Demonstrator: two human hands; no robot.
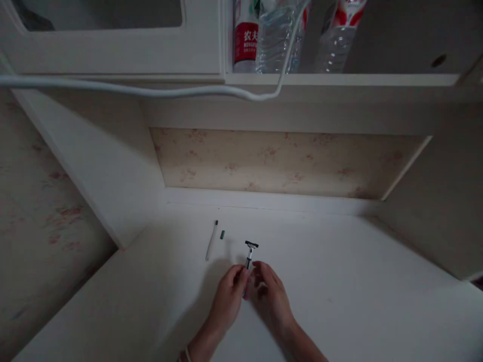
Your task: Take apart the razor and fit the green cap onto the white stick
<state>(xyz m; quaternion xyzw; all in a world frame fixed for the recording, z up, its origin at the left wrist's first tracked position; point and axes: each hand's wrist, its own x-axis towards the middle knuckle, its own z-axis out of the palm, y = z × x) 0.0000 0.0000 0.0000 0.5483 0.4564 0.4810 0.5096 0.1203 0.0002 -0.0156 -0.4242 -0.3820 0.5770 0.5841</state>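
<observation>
Matt white desk (339, 301), glossy metal razor (249, 254), clear crinkled plastic bottles (277, 37).

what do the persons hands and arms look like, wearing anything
Both hands, the left hand and the right hand, are bare, with no gloves and no rings that can be made out in the dim light. The forearms are bare too, no sleeves in view. A thin pale band circles the left wrist at the bottom edge of the picture.
</observation>
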